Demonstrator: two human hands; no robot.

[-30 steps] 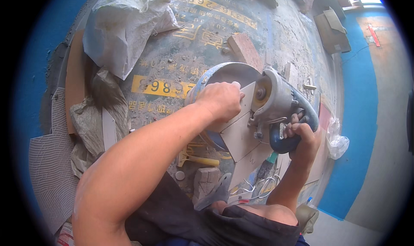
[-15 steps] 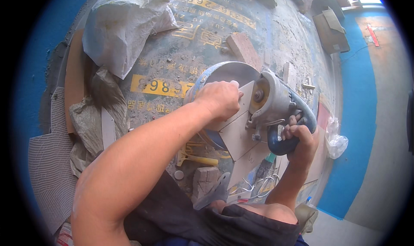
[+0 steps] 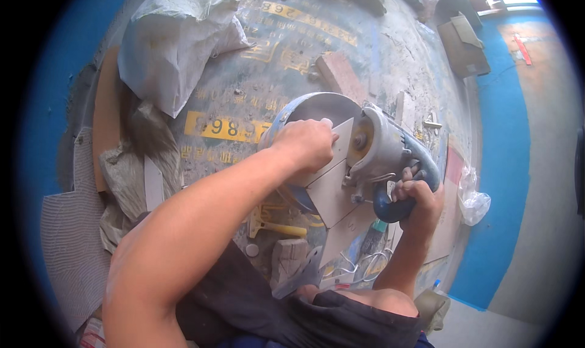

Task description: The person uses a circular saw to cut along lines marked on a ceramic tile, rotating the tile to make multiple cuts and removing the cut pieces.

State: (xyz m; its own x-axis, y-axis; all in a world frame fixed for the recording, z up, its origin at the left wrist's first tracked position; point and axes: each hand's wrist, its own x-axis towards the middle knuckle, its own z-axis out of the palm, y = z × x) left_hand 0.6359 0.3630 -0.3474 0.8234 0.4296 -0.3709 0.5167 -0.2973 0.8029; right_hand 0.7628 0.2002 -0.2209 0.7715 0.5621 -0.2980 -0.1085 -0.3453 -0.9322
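My right hand (image 3: 419, 192) is wrapped round the blue loop handle of a handheld circular saw (image 3: 385, 142), which has a grey metal guard and a round blade. The saw rests on a pale tile (image 3: 334, 192) with lines across its face. My left hand (image 3: 306, 145) grips the tile's far-left part beside the blade, its fingers closed over the edge; the thumb side faces the saw. Beneath the tile stands a round bucket (image 3: 281, 117), its rim partly covered by the tile and my left hand.
A yellow-handled tool (image 3: 280, 228) and a stone block (image 3: 287, 259) lie near me. A trowel (image 3: 303, 273), a brush (image 3: 373, 237) and a white cord (image 3: 372, 264) are close by. Beyond the bucket lies a brick-like block (image 3: 341, 77). A white sack (image 3: 177, 49) stands far left.
The saw and my right hand have shifted slightly to the left along the tile. A dusty haze has thickened around the bucket. My left hand stays on the tile.
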